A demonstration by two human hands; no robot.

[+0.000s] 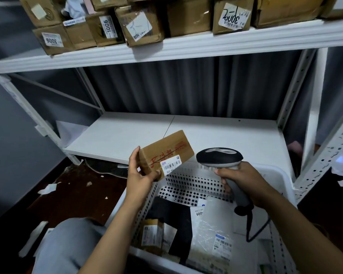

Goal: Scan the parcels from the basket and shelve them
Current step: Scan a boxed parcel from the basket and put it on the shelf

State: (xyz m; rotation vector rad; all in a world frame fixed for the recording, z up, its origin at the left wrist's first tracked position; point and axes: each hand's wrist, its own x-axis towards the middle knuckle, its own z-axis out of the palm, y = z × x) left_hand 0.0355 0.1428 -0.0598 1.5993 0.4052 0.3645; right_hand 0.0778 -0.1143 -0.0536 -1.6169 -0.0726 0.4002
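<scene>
White shelving rises before us, its lower shelf bare, above a perforated white basket of parcels. Our left hand clamps a small cardboard box, held over the basket's far edge; our right hand grips the scanner. We should tilt the barcode label squarely toward the scanner's head and hold steady.

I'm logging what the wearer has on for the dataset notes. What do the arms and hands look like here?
Both forearms are bare: no sleeves reach into view. The left hand and right hand wear no gloves, and no rings, watch or wristband show. A knee in light blue-grey trousers shows below.
</scene>
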